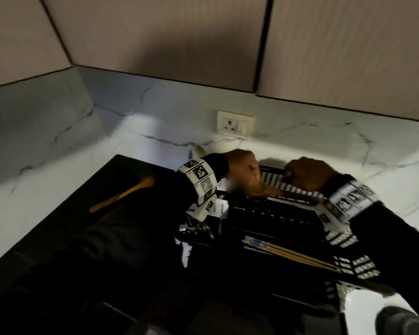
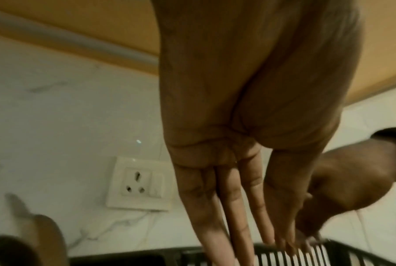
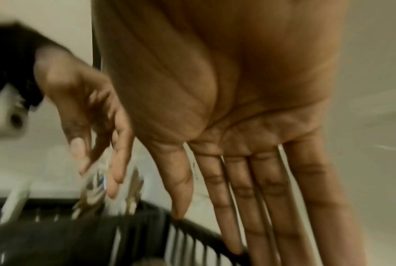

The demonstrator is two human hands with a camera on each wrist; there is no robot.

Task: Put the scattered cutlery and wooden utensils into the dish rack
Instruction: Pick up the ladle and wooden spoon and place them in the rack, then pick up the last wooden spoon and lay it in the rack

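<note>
A black dish rack stands on the counter, with chopsticks lying in its near part and shiny cutlery at its left end. My left hand hangs over the rack's back left with its fingers straight and pointing down at the rim. In the right wrist view, blurred metal cutlery shows just under those fingertips. My right hand is beside it, with straight fingers touching the rack's back rim. A wooden spoon lies on the black mat to the left.
A white marble counter and backsplash wrap round the corner. A wall socket sits just behind the hands. Wall cabinets hang overhead. A dark rounded object is at the bottom right.
</note>
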